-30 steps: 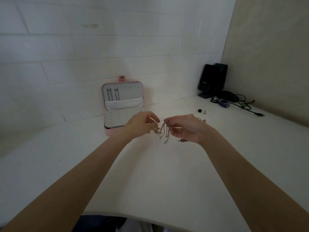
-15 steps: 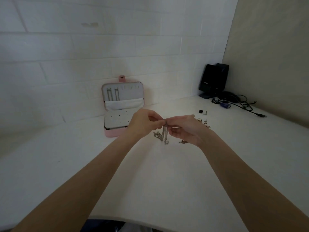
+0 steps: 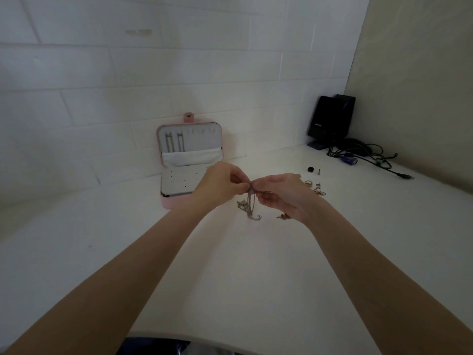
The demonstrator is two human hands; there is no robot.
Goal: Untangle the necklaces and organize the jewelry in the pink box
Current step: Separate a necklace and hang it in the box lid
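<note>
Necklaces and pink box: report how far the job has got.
Done: the pink box stands open with two chains hung in its lid. In hand: the left hand and right hand pinch the tangled necklaces, which dangle to the table. Left: finish untangling, then store the rings and other small pieces lying loose.

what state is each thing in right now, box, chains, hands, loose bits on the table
pink jewelry box: open, lid upright against the wall, two chains hanging inside the lid
tangled necklaces: pinched at the top by both hands, lower ends dangling to the table
left hand: pinches the chain
right hand: pinches the chain
rings and earrings: loose on the table, right of the hands
black device: upright in the corner, cables trailing
</note>
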